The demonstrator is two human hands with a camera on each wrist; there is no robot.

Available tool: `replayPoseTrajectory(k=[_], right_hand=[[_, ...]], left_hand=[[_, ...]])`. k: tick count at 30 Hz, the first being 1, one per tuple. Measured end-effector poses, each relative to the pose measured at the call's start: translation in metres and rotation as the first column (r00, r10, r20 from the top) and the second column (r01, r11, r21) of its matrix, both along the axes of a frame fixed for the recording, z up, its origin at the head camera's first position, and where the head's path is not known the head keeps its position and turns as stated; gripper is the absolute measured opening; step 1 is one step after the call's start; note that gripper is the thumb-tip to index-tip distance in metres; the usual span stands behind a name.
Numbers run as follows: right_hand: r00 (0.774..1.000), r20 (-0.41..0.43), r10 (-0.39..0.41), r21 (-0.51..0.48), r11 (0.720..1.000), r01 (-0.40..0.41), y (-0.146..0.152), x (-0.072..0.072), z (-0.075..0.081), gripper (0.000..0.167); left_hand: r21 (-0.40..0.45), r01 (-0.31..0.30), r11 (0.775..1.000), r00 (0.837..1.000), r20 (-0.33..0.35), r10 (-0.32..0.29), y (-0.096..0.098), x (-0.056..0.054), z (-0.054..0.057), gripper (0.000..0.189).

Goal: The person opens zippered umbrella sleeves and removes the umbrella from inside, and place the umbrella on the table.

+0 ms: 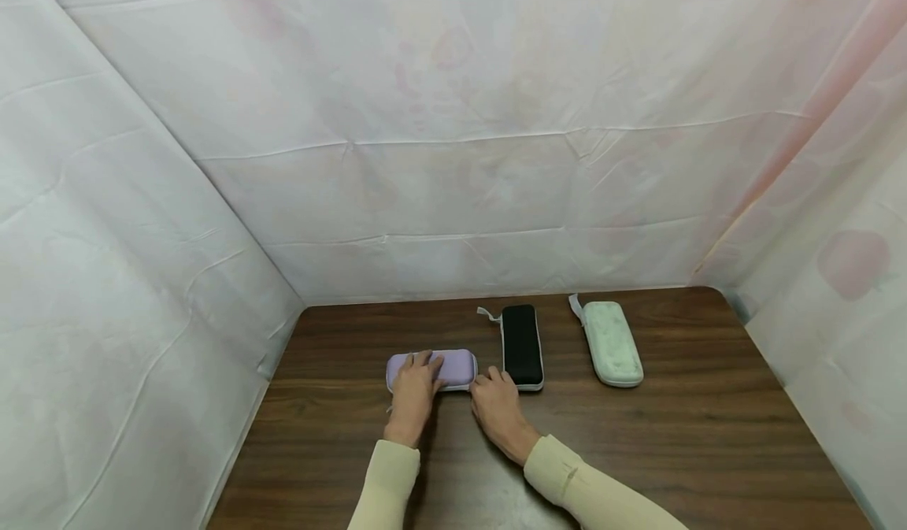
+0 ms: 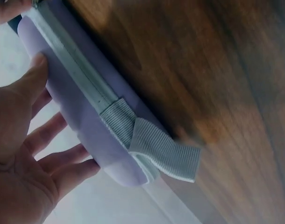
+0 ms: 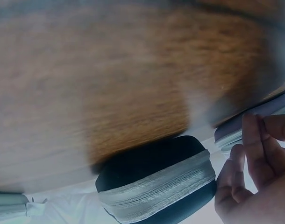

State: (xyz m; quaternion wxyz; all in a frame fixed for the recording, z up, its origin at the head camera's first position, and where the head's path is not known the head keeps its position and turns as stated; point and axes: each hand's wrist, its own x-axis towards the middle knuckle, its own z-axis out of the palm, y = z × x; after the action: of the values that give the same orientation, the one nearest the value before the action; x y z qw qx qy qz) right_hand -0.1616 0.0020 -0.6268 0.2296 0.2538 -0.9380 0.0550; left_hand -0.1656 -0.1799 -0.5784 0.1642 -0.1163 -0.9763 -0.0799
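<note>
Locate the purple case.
In the head view, the purple case is on the table, low and just left of centre, partly under the left hand, left of the black case.

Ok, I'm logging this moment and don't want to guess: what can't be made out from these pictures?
Inside of the purple case: hidden by its shell, all views.
Part of that case's top: covered by the left hand, head view.
What the right hand touches at its fingertips: hidden by its own fingers, right wrist view.
Green case: cut off by the left edge, right wrist view.
Table: grain blurred, right wrist view.
</note>
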Motion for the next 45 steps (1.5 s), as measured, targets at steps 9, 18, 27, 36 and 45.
replayPoseTrajectory(k=[9,18,27,36,45], right_hand=[[0.999,-0.024,-0.036,0.003,0.999,0.036,-0.005,0.001,0.000,0.015],[0.995,-0.085,-0.043,-0.022,0.999,0.042,-0.012,0.001,-0.002,0.017],[0.987,-0.140,-0.077,-0.027,0.997,0.073,-0.020,0.003,-0.001,0.018],[0.989,-0.113,-0.091,-0.004,0.996,0.091,-0.031,0.007,0.003,0.012],[0.987,-0.103,-0.121,0.018,0.992,0.123,-0.035,0.006,-0.002,0.014]], left_hand=[[0.001,-0.090,0.996,0.995,-0.043,0.090,0.010,0.003,-0.006,0.046],[0.007,-0.157,0.988,0.987,-0.034,0.157,0.018,0.004,-0.011,0.046],[0.014,-0.172,0.985,0.984,-0.053,0.173,0.020,0.005,-0.011,0.045],[0.033,-0.193,0.981,0.980,-0.041,0.195,0.020,0.006,-0.011,0.044],[0.032,-0.128,0.991,0.991,-0.036,0.129,0.013,0.004,-0.009,0.045]])
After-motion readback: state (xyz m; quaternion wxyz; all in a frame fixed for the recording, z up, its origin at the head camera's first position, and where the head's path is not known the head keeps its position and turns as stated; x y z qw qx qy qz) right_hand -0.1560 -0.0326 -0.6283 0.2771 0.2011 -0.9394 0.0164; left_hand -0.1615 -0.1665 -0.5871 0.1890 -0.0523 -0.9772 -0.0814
